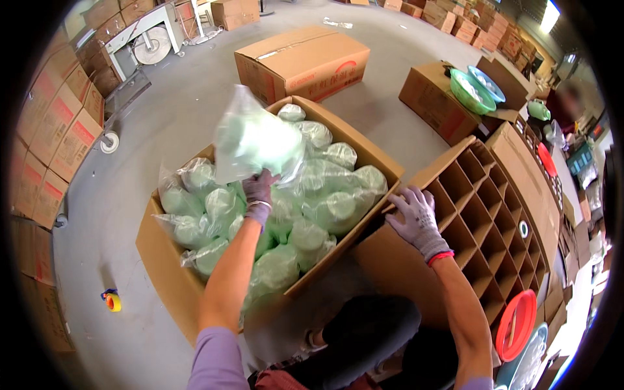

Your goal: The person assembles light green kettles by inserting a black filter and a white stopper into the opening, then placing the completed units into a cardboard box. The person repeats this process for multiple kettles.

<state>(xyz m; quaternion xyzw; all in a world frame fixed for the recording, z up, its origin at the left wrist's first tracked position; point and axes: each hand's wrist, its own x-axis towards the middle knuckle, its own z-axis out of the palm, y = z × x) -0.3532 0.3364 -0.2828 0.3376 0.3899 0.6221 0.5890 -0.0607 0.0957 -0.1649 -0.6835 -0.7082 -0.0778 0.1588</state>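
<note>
My left hand (259, 195), in a grey-purple glove, is closed on the lower end of a pale green container in a clear plastic bag (260, 140). The bag is blurred and held above a large open carton (162, 253). Several similar bagged pale green containers (276, 270) fill that carton, some lying tilted with round ends up. On the right, my gloved right hand (415, 218) rests with fingers spread on the near left edge of a carton with cardboard dividers (478, 214). Nothing shows in that hand. The divider cells that I can see into hold no container.
A closed carton (302, 62) stands beyond the open one. Another carton (435, 101) carries green and blue basins (473, 91). A red basin (517, 325) sits by the divided carton's near corner. Yellow tape (113, 303) lies on the floor. Stacked cartons (68, 130) line the left; a person (564, 107) is far right.
</note>
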